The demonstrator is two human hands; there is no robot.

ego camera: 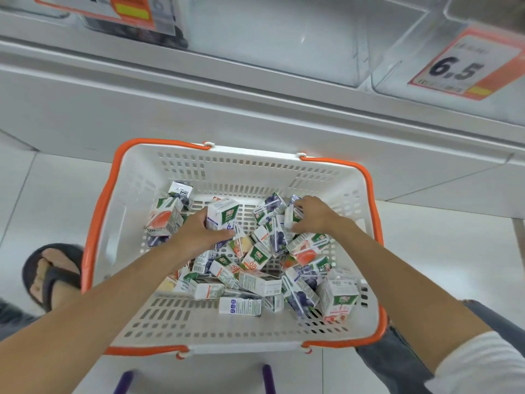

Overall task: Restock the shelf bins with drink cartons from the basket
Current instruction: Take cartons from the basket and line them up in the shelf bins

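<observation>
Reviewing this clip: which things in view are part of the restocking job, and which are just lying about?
Job: basket; loose drink cartons; left hand gripping a blue-labelled carton; right hand gripping a second carton; clear shelf bins.
Lying about: price tag; sandal; purple bars.

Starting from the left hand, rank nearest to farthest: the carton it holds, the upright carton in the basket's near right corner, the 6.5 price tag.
1. Blue-labelled carton, gripped in the left hand.
2. Upright carton, near right corner of the basket.
3. 6.5 price tag, high up, far right.
</observation>
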